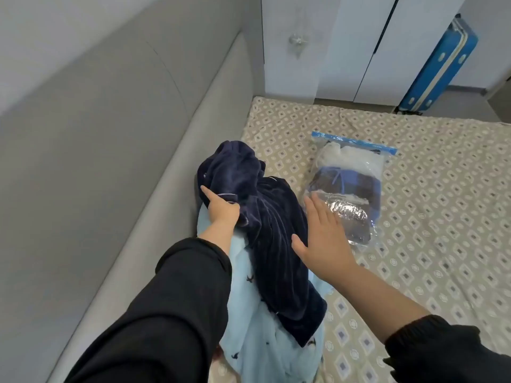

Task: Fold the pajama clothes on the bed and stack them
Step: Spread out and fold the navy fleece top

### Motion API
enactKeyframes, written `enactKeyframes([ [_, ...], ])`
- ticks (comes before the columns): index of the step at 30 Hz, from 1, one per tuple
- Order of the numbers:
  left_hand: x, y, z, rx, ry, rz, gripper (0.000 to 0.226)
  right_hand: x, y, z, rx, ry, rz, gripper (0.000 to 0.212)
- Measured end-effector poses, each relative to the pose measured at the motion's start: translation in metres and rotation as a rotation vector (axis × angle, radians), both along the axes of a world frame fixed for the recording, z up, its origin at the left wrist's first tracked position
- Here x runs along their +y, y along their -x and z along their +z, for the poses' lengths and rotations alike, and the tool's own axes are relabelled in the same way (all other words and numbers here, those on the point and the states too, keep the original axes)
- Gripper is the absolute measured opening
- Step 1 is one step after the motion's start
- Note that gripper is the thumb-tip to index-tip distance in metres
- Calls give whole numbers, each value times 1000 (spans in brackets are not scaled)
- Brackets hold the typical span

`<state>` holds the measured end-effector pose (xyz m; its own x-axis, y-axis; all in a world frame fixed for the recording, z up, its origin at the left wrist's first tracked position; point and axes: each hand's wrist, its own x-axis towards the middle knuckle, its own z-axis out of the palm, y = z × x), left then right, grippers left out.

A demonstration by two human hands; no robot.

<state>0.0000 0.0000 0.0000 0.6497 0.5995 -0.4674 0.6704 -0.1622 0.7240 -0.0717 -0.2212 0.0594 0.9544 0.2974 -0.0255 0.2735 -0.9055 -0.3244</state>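
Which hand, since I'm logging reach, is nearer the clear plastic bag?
Right. The right hand is spread open at the near-left edge of the clear plastic bag; the left hand grips the navy pajama, farther left.

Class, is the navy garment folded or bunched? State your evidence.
Bunched, not folded. The navy garment lies crumpled over the light blue garment; the left hand grips its edge.

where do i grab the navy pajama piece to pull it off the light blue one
Probably take the navy pajama piece by its near right hem corner, coming from the bed side with the right hand. It lies long and flatter there over the light blue garment, while its far end is bunched against the padded wall and gripped by the left hand.
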Motion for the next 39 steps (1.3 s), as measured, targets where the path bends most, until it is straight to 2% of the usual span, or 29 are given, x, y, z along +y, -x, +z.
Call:
enactKeyframes([
  [2, -7, 8, 7, -67, -67, -54, 95, -4, 3, 3, -29, 10, 14, 78],
  [5, -23, 38, 21, -288, -136, -154, 62, -14, 10, 11, -36, -18, 21, 82],
  [7, -33, 67, 40, -410, -149, -235, 48, -26, 16, 20, -48, -56, 34, 88],
  [12, -62, 116, 106, -571, -134, -413, 41, -53, 27, 66, 70, -381, 85, 118],
  [16, -104, 141, 166, -647, -63, -588, 41, -85, 44, 100, 78, -426, 103, 126],
  [19, -147, 166, 196, -693, -11, -681, 38, -121, 70, 116, 66, -548, 54, 111],
  [23, -219, 197, 211, -736, 33, -719, 34, -175, 113, 126, 174, -724, 50, 84],
  [26, -278, 217, 212, -756, 85, -736, 31, -219, 145, 127, 116, -772, 22, 65],
  [29, -339, 233, 207, -759, 122, -750, 31, -267, 168, 122, -5, -755, -107, 37],
  [31, -374, 237, 200, -766, 163, -740, 32, -298, 176, 116, -77, -748, -185, 27],
  [33, -403, 240, 188, -750, 232, -700, 40, -326, 184, 106, -110, -747, -249, 30],
  [35, -419, 246, 167, -673, 281, -626, 53, -350, 189, 86, -34, -695, -279, 54],
  [37, -422, 254, 134, -561, 253, -555, 55, -367, 199, 55, 94, -631, -313, 78],
  [39, -418, 258, 90, -444, 172, -550, 51, -376, 209, 15, 169, -656, -343, 85],
])
